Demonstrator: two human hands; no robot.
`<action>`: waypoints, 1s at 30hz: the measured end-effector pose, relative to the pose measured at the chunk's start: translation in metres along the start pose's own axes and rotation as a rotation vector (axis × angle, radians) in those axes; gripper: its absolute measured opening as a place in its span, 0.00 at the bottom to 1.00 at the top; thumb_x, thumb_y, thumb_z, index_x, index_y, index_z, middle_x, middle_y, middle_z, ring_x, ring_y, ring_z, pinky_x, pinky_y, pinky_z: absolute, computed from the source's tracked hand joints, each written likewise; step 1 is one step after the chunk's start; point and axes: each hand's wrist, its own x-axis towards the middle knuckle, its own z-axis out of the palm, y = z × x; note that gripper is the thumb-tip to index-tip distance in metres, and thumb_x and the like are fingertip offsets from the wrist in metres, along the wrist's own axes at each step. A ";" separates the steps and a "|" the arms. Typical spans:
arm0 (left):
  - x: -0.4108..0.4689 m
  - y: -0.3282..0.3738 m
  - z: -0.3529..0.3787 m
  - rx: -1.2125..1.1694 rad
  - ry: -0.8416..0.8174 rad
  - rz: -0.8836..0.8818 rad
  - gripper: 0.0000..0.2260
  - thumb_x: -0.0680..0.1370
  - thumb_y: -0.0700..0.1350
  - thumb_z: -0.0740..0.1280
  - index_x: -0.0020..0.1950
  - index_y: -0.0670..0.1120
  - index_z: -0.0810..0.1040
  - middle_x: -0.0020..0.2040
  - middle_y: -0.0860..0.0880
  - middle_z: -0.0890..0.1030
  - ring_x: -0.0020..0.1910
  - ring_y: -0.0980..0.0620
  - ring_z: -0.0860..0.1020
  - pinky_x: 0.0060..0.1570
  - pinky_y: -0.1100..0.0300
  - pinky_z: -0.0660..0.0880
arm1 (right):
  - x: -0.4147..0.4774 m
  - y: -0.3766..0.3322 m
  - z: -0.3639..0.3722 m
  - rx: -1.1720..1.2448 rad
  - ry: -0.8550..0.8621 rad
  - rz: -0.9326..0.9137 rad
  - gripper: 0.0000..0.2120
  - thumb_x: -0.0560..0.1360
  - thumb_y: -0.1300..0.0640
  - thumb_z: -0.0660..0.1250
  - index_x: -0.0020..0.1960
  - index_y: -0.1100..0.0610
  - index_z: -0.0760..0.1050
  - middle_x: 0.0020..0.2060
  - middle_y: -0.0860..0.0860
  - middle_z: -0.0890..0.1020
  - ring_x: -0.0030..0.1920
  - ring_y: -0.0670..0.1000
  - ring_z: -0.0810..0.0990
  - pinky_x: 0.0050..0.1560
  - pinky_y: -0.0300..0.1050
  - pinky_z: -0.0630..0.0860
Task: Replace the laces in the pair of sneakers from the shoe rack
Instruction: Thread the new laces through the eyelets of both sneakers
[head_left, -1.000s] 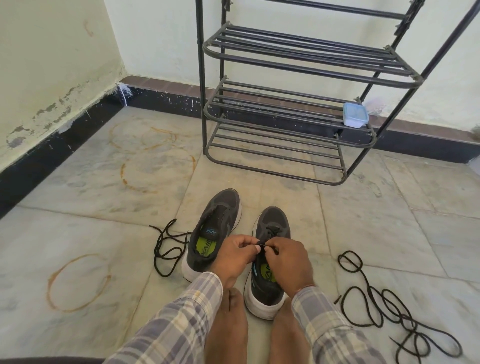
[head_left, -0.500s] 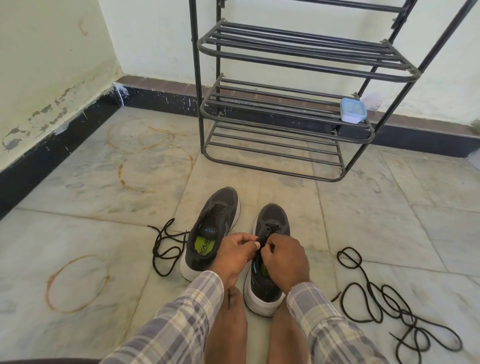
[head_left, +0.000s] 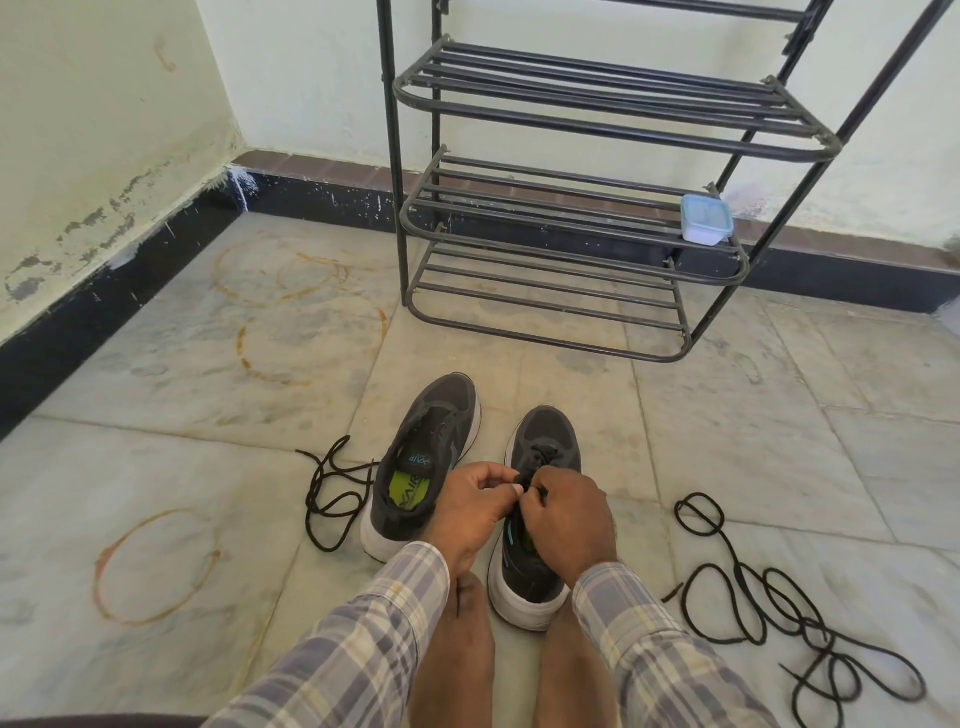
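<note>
Floor: pale stone tiles (head_left: 156, 467) marked with rust rings, and everything in play is down on them.
Shoe rack: the black metal shoe rack (head_left: 597, 88) stands at the far wall, well apart from the action. The pair is off it and out front.
Lace tangle: a long black lace tangle (head_left: 769, 613) sprawls on the tiles to the person's right, apart from both shoes.
Left sneaker: the left sneaker (head_left: 436, 431) points its toe at the rack, tongue open and green insole showing. It looks unlaced and no hand is on it.
Right sneaker: here's the work! The right sneaker (head_left: 545, 441) sits just beside its partner, heel tucked between the person's bare feet.
Short lace: a short lace (head_left: 332, 493) lies looped just beside the left sneaker's outer side.
Left hand: the left hand (head_left: 475, 512) is over the tongue, thumb and forefinger tips (head_left: 511, 488) pinching the lace.
Right hand: the right hand (head_left: 569, 525) is knuckle to knuckle with it, its fingers (head_left: 540, 486) curled tight round the same strand.
Tub: a small lidded tub (head_left: 706, 219) sits at the right end of the rack's middle shelf.
Lace in the shoe: the lace (head_left: 543, 452) crosses the eyelets nearest the toe and runs up into the pinch.
Step in hand: I read this as threading, though I cannot tell in from out.
Doing it well: hold the tip close to its end, feed one eyelet at a time, pull each crossing snug and flat, and keep both ends even. Bracing the heel between the feet should stop the shoe sliding.
</note>
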 end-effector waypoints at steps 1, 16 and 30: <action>-0.001 0.000 0.000 0.002 0.001 0.003 0.07 0.76 0.35 0.70 0.52 0.42 0.83 0.48 0.41 0.85 0.51 0.43 0.83 0.54 0.52 0.81 | 0.000 0.000 0.000 0.009 -0.003 -0.003 0.10 0.77 0.49 0.62 0.43 0.54 0.77 0.36 0.49 0.79 0.38 0.49 0.77 0.44 0.49 0.79; -0.004 0.003 0.002 0.030 0.005 0.055 0.08 0.76 0.34 0.70 0.49 0.46 0.84 0.46 0.44 0.85 0.50 0.46 0.84 0.54 0.53 0.81 | 0.002 -0.002 0.000 -0.018 -0.001 0.019 0.10 0.79 0.49 0.62 0.43 0.54 0.76 0.37 0.49 0.78 0.39 0.49 0.77 0.44 0.45 0.78; -0.003 0.005 0.001 0.197 -0.012 0.100 0.14 0.81 0.37 0.64 0.49 0.55 0.83 0.50 0.50 0.85 0.53 0.52 0.83 0.59 0.51 0.79 | 0.008 -0.003 -0.003 -0.087 -0.072 -0.039 0.10 0.79 0.54 0.58 0.47 0.56 0.77 0.41 0.52 0.79 0.41 0.52 0.77 0.45 0.46 0.75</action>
